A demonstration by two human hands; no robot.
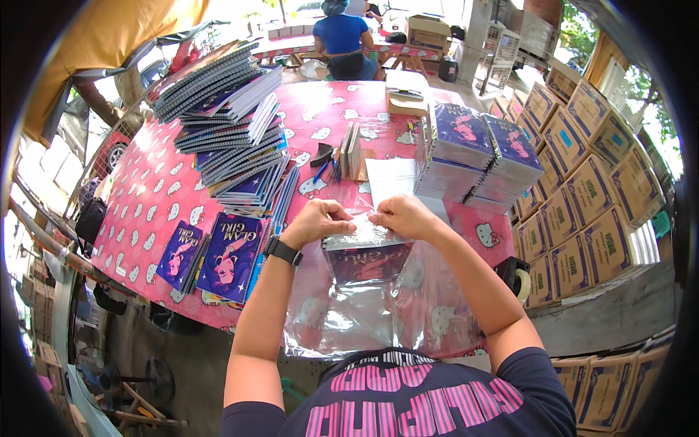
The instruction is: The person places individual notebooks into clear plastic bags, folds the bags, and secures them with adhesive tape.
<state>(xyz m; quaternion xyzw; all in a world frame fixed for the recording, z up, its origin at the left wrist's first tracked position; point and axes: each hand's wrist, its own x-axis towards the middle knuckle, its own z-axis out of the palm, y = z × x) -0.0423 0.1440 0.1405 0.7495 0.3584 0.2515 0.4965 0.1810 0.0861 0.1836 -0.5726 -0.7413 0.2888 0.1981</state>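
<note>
In front of my chest, a block of purple-covered notebooks stands inside a clear plastic bag. My left hand pinches the gathered plastic at the top left of the block, thumb against fingers. At the top right, my right hand is closed on the same plastic, fingers curled. More clear plastic sheets lie flat and shiny toward the table's near edge. Just beyond my hands is a white sheet. Glare and the folded plastic hide part of the notebook cover.
Tall piles of spiral notebooks lean at the left, with purple notebooks nearer. Two notebook stacks stand at the right, beyond a tape dispenser. Cartons are piled beside the pink table. Another person sits at the far table.
</note>
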